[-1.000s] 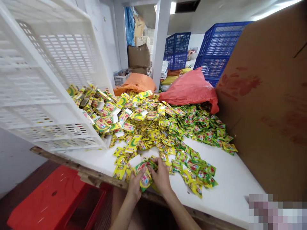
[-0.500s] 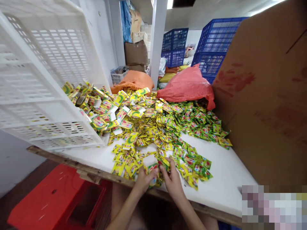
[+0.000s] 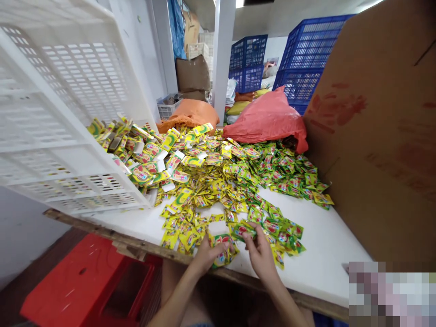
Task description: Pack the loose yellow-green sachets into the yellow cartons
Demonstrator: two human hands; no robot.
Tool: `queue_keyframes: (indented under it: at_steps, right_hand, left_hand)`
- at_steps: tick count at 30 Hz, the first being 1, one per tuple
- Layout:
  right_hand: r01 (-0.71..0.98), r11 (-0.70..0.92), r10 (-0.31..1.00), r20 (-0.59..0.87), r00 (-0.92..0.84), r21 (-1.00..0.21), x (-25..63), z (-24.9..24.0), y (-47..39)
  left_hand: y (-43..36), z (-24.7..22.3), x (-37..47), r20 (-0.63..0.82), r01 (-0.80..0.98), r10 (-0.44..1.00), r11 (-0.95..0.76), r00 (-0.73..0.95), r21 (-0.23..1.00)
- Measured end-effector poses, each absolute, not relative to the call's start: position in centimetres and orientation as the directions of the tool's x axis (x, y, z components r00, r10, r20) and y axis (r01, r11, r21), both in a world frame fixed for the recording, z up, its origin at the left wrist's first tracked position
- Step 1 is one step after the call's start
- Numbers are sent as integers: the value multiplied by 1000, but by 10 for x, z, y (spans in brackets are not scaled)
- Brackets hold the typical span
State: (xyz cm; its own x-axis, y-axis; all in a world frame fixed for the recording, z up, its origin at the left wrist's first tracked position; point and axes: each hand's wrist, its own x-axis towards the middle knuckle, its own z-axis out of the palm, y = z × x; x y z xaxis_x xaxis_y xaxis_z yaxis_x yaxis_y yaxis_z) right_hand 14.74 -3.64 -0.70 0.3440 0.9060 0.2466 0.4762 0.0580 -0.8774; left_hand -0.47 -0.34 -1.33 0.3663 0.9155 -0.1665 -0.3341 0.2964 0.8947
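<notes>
Near the table's front edge, my left hand (image 3: 207, 255) holds a small yellow-green box (image 3: 220, 247) whose white flap stands up at the top. To its right, my right hand (image 3: 261, 250) pinches a green sachet (image 3: 243, 229) between thumb and fingers. Yellow sachets (image 3: 189, 234) lie left of and behind my hands, and green sachets (image 3: 286, 170) spread over the right side. Behind them, more printed boxes (image 3: 146, 154) with some flaps open spill out of a tilted white crate (image 3: 81, 109).
A large cardboard box (image 3: 381, 150) stands at the right of the white table (image 3: 327, 254). An orange sack (image 3: 192, 112) and a red sack (image 3: 269, 118) lie at the back. Blue crates (image 3: 306, 59) are stacked beyond. A red stool (image 3: 71, 286) is at lower left.
My right hand has moved right, away from the box, with a green sachet in its fingers. My left hand still holds the box, and the view has shifted slightly.
</notes>
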Motion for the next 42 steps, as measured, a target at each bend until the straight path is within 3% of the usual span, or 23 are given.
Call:
queue_keyframes:
  at_steps: [2, 5, 8, 13, 19, 24, 31, 34, 38, 42]
  right_hand:
    - [475, 147, 906, 311, 286, -867, 149, 13, -32]
    - [539, 319, 916, 400, 36, -780, 145, 40, -25]
    - [685, 341, 937, 290, -194, -644, 138, 54, -21]
    - [848, 391, 920, 157, -358, -359, 127, 64, -22]
    - [725, 351, 935, 256, -244, -592, 129, 66, -22]
    - [802, 391, 903, 355, -241, -451, 135, 51, -21]
    - [831, 317, 888, 450, -92, -457, 150, 34, -33]
    - [840, 279, 912, 404, -79, -465, 153, 20, -38]
    - [733, 210, 958, 285, -24, -646, 158, -5, -45]
    - [405, 129, 952, 228, 206, -905, 157, -25, -54]
  left_hand:
    - [-3, -15, -4, -158, -285, 895, 293, 417, 913]
    - [-2, -20, -3, -125, -198, 893, 230, 433, 953]
    - [0, -23, -2, -56, -108, 893, 116, 446, 987]
    - [-1, -21, -4, -42, -60, 883, 79, 467, 995]
    - [0, -23, -4, -51, -66, 908, 86, 415, 994]
    - [5, -20, 3, -82, 9, 894, 87, 441, 996]
    - [11, -14, 9, -55, -14, 816, 76, 575, 997]
    - [11, -16, 15, -17, -30, 794, 44, 607, 999]
    - [3, -19, 14, 35, -127, 834, 43, 551, 991]
    - [-5, -21, 4, 113, -228, 894, -12, 433, 974]
